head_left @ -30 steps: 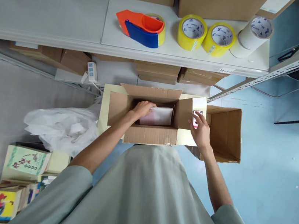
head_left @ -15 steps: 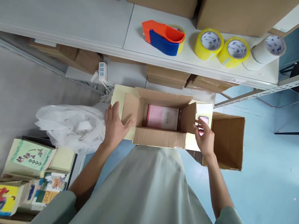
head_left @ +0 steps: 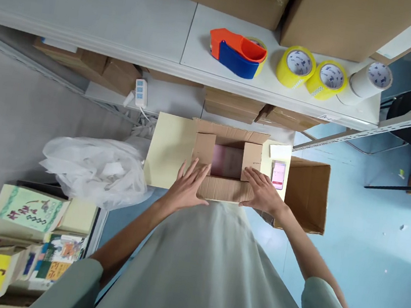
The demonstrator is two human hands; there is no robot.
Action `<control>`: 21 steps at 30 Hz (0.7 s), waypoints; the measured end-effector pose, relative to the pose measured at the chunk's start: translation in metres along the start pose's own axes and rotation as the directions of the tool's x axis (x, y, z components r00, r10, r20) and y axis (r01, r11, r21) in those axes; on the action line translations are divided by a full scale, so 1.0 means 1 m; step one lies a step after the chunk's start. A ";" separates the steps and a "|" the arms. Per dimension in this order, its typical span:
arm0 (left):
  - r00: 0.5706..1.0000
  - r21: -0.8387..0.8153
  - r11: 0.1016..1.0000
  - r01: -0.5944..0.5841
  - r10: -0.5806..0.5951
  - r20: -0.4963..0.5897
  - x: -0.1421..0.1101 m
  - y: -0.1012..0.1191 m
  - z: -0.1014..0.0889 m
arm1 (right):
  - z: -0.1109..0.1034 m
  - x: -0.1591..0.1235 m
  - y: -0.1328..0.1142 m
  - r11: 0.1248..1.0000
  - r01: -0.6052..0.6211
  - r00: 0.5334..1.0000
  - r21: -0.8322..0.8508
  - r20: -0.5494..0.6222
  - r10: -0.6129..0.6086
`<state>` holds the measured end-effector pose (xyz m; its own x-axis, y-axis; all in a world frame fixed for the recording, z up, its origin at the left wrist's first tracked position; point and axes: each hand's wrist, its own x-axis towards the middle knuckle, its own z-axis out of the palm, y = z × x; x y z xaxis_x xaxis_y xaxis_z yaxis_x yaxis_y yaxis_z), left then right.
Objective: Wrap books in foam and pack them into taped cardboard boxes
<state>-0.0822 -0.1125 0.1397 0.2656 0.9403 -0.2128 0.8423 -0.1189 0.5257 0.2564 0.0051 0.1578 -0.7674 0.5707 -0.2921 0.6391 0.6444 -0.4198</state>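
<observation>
A cardboard box (head_left: 219,188) stands on a pale yellow board (head_left: 170,144) in front of my body. Its two side flaps are folded inward, while the far and near flaps stick outward. Between the side flaps a pink and white item (head_left: 227,161), flat like a book, shows inside the box. My left hand (head_left: 189,185) rests with spread fingers on the left side flap and the near left corner. At the near right corner, my right hand (head_left: 262,190) lies open, fingertips on the right side flap. A phone (head_left: 278,175) with a lit screen lies beside my right hand.
On the shelf (head_left: 131,26) ahead sit an orange and blue tape dispenser (head_left: 238,54), yellow tape rolls (head_left: 296,67) and large cartons. An open carton (head_left: 306,196) stands at right. White plastic bags (head_left: 92,168) and stacked books (head_left: 31,208) are at left.
Both side flaps have folded inward over the box opening. My left hand has moved right onto the box, and my right hand has moved left off the phone area onto the flap.
</observation>
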 end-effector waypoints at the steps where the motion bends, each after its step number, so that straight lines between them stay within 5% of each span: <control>1: 0.999 0.037 0.999 -0.022 0.021 0.026 0.000 -0.003 0.004 | 0.006 -0.001 0.000 0.999 0.012 1.000 -0.040 0.019 -0.012; 7: 0.992 0.078 0.992 -0.102 0.096 0.082 0.001 -0.015 0.008 | 0.024 -0.005 0.000 0.989 0.024 0.999 -0.144 0.041 -0.018; 16: 0.983 -0.059 0.998 -0.035 0.045 0.178 0.022 -0.034 -0.036 | -0.016 -0.010 0.025 0.997 0.031 0.999 0.065 -0.021 -0.029; 21: 0.988 -0.227 0.964 0.140 -0.152 -0.036 0.050 -0.064 -0.047 | -0.026 0.024 0.056 0.967 -0.146 0.951 0.207 -0.240 0.195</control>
<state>-0.1446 -0.0427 0.1345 0.1180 0.9582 -0.2607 0.7427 0.0891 0.6636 0.2751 0.0685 0.1495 -0.5925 0.7908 -0.1536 0.7199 0.4342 -0.5415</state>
